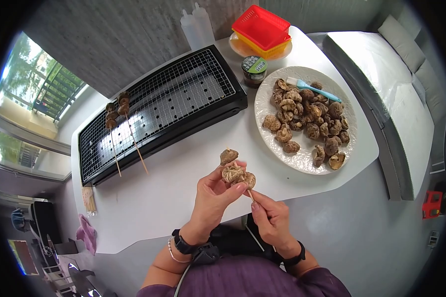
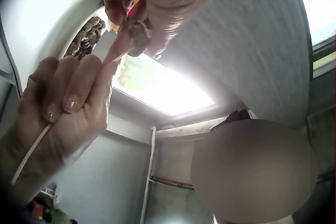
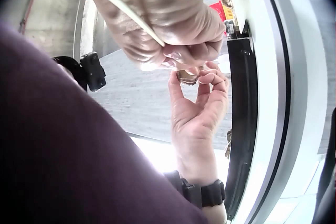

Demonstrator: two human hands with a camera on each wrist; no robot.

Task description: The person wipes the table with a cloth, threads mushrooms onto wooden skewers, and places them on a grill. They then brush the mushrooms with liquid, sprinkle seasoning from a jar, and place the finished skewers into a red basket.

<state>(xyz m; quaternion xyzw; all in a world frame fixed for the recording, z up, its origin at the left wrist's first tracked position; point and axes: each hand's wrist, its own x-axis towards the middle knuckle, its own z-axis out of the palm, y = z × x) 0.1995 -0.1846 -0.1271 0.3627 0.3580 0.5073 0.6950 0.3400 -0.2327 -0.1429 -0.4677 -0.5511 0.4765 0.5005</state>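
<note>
My left hand (image 1: pixel 210 200) pinches brown shiitake mushrooms (image 1: pixel 234 173) between thumb and fingers, over the table's front edge. One more mushroom (image 1: pixel 228 157) shows just beyond the fingertips, in line with them. Close below, my right hand (image 1: pixel 271 220) grips a thin wooden skewer (image 1: pixel 251 196) that runs up to the held mushrooms. The skewer's free end (image 2: pixel 31 153) sticks out behind the right fist in the left wrist view. In the right wrist view, the fingers hide most of a mushroom (image 3: pixel 186 78).
A white plate (image 1: pixel 277 153) at right holds many mushrooms and a blue brush (image 1: pixel 317 90). Two loaded skewers (image 1: pixel 134 141) lie on the black grill (image 1: pixel 158 109). Behind stand a dark jar (image 1: pixel 254 74), squeeze bottles (image 1: pixel 195 27) and red and yellow baskets (image 1: pixel 262 29). A skewer pack (image 1: pixel 88 200) lies left.
</note>
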